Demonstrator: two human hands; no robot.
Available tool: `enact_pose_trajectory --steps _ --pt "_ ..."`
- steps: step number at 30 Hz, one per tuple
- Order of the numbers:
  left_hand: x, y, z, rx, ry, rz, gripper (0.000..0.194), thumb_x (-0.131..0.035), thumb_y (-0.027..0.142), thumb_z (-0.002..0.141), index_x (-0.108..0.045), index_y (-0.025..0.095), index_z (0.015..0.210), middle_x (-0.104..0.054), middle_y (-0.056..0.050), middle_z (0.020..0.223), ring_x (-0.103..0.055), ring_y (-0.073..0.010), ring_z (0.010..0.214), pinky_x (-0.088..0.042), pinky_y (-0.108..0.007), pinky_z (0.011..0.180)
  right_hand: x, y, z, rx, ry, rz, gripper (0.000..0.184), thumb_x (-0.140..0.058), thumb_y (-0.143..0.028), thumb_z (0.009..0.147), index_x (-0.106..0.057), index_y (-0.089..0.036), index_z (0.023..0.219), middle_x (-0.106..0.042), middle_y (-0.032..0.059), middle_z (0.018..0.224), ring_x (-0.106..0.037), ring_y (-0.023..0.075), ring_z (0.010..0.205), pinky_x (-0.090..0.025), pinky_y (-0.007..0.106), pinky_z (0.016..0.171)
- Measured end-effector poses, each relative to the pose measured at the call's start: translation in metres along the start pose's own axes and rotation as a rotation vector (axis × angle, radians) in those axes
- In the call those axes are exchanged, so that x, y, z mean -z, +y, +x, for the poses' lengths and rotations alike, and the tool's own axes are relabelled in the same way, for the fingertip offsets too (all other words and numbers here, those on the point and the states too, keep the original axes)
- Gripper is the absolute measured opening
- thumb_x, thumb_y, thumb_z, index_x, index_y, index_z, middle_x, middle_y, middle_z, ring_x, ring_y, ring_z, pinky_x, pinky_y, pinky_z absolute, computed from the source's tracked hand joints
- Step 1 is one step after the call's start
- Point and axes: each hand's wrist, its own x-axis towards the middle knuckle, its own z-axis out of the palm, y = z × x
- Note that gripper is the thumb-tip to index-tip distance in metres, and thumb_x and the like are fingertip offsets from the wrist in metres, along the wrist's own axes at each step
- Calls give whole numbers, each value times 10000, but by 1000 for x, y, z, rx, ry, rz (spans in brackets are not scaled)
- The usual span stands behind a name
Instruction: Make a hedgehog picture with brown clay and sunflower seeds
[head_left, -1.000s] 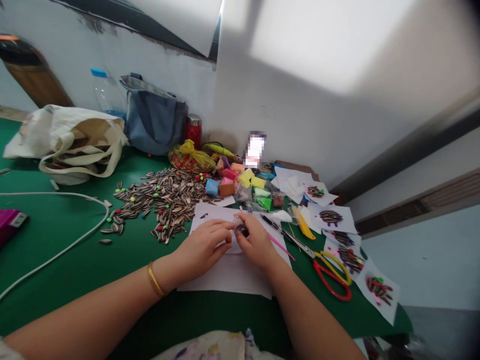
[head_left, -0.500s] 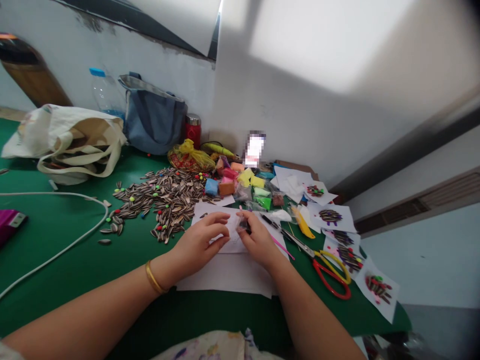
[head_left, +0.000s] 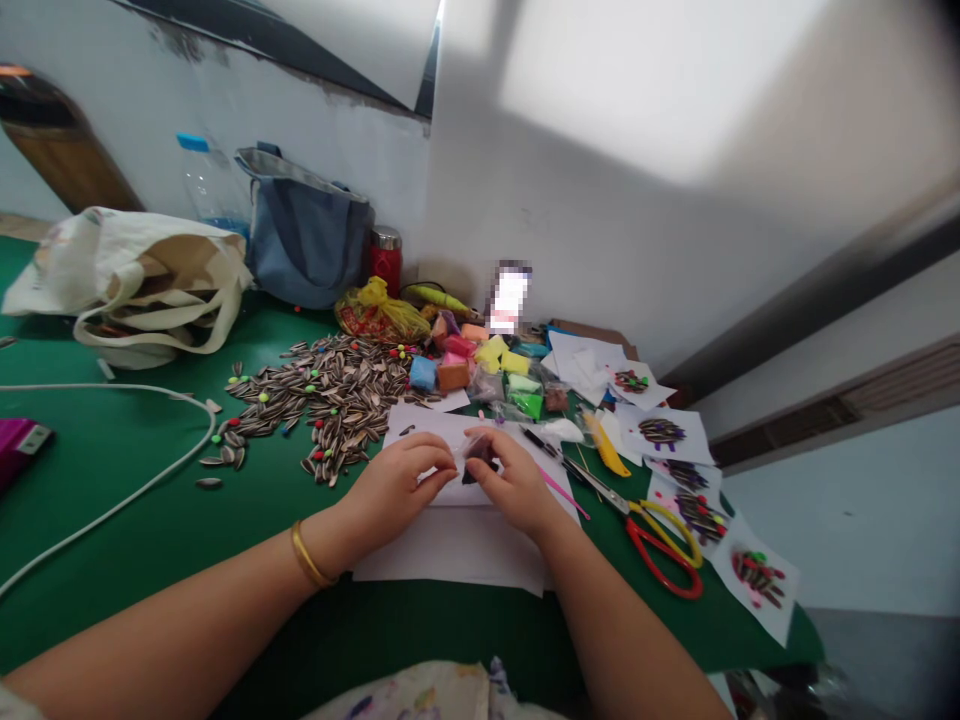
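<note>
Right hand [head_left: 519, 485]: dark packet [head_left: 472, 472], long axis unclear

Two hands [head_left: 397, 485] [head_left: 517, 485], one held packet [head_left: 475, 452], one pair of scissors [head_left: 619, 503], one yellow cutter [head_left: 609, 450], one red flask [head_left: 386, 262] and one blue-capped bottle [head_left: 214, 190] were counted. Two cloth bags [head_left: 311, 245], one yellow mesh bag [head_left: 386, 318] and five seed-covered sheets [head_left: 776, 612] were seen. Sunflower seeds [head_left: 337, 385] were too many to be counted.

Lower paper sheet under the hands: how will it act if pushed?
The lower sheet looks thin, so probably light and floppy, apt to buckle. Lying flat on the table, it may slide. The upper sheet overlaps it, so might drag along.
</note>
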Motion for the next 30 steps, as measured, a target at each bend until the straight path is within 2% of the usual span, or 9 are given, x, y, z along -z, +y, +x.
enact_pose_trajectory --steps 3,6,8,12,16,18,20,25,30 --pt "1 2 0 -5 -7 11 117 -573 230 920 -672 205 864 -675 -46 941 -630 -175 915 -495 -309 868 0 -2 1 -25 -18 34 170 -566 -318 901 -587 -203 1025 -599 13 858 -588 154 773 -495 286 718" --pt "1 1 0 0 -16 -17 104 -588 226 910 -668 208 846 -670 -40 931 -624 -173 906 -487 -303 857 1 -4 1 16 -50 29 190 -537 -354 925 -588 -207 1032 -601 21 878 -586 163 801 -490 294 740" --pt "1 -2 0 20 -13 -61 82 -610 248 897 -664 212 847 -671 -38 940 -620 -177 917 -483 -307 861 3 -3 1 45 -47 -19 189 -498 -363 948 -605 -208 964 -613 27 873 -583 172 822 -480 306 772" --pt "3 -8 2 90 54 -157 140 -626 324 880 -627 199 817 -658 -40 896 -605 -179 870 -485 -312 812 13 5 3 -7 50 -145 222 -458 -331 954 -601 -205 839 -616 26 826 -571 179 804 -455 297 752" --pt "8 -12 7 171 84 -154 263 -537 388 917 -618 187 769 -625 -26 780 -571 -165 760 -468 -304 734 26 19 5 -68 139 -159 215 -478 -352 939 -627 -209 878 -637 19 830 -590 184 796 -448 285 725" --pt "9 -13 8 199 99 -161 275 -531 393 912 -621 184 757 -619 -23 760 -566 -163 741 -464 -301 717 30 23 6 -72 165 -158 211 -508 -372 927 -643 -212 900 -651 19 843 -597 187 796 -448 286 725" --pt "10 -14 9 224 121 -179 256 -552 391 894 -627 184 762 -625 -22 766 -572 -162 739 -467 -298 711 32 23 6 -59 178 -203 217 -520 -371 922 -638 -209 837 -641 20 810 -590 188 778 -439 285 714" --pt "9 -15 8 299 161 -302 224 -642 408 824 -645 185 809 -648 -24 781 -591 -161 727 -490 -287 679 31 17 6 -14 147 -388 245 -507 -330 933 -610 -209 747 -625 22 759 -576 187 764 -408 283 697" --pt "11 -16 8 351 93 -338 294 -584 442 864 -627 181 736 -614 -2 681 -564 -144 659 -468 -267 631 39 21 6 -117 78 -590 289 -495 -372 944 -618 -209 740 -644 26 763 -569 186 724 -346 271 612"
